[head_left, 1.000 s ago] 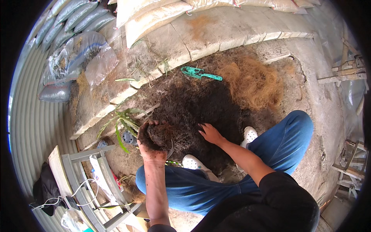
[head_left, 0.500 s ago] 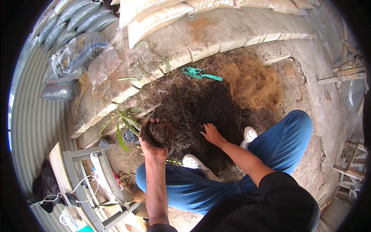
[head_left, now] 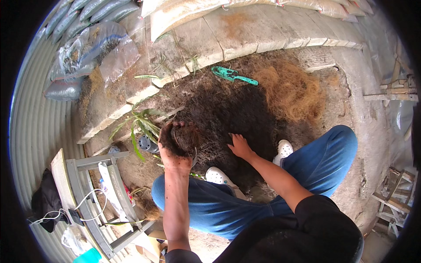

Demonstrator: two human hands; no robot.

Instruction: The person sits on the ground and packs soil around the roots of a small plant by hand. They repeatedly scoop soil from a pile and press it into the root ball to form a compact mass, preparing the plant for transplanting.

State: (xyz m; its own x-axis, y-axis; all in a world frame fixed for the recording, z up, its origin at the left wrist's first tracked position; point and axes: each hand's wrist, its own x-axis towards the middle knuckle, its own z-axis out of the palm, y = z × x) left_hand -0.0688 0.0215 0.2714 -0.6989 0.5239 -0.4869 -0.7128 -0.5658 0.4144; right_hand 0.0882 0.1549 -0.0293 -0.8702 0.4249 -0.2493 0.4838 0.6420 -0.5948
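My left hand point(head_left: 175, 153), smeared with dark soil, is cupped around a root ball point(head_left: 188, 136) wrapped in brown fibre and soil. Long green leaves of a plant point(head_left: 145, 124) stick out to the left of that hand; where they join the root ball is hidden. Below the root ball spreads a heap of dark soil point(head_left: 239, 109). On its right part rests my right hand point(head_left: 240, 147), fingers apart, fingertips touching the soil. A green hand trowel point(head_left: 234, 76) lies at the heap's far edge, beside a tangle of brown coconut fibre point(head_left: 291, 94).
A grey plastic pot point(head_left: 147, 143) sits left of my left hand. At lower left stands a grey stool-like frame point(head_left: 94, 188) with cables. Filled sacks point(head_left: 193, 15) line the raised concrete ledge point(head_left: 237, 35). My white clogs point(head_left: 284, 150) flank the soil's near side.
The whole view has shifted slightly. My left hand still holds the root ball, and my right hand stays on the soil, its fingers barely changed.
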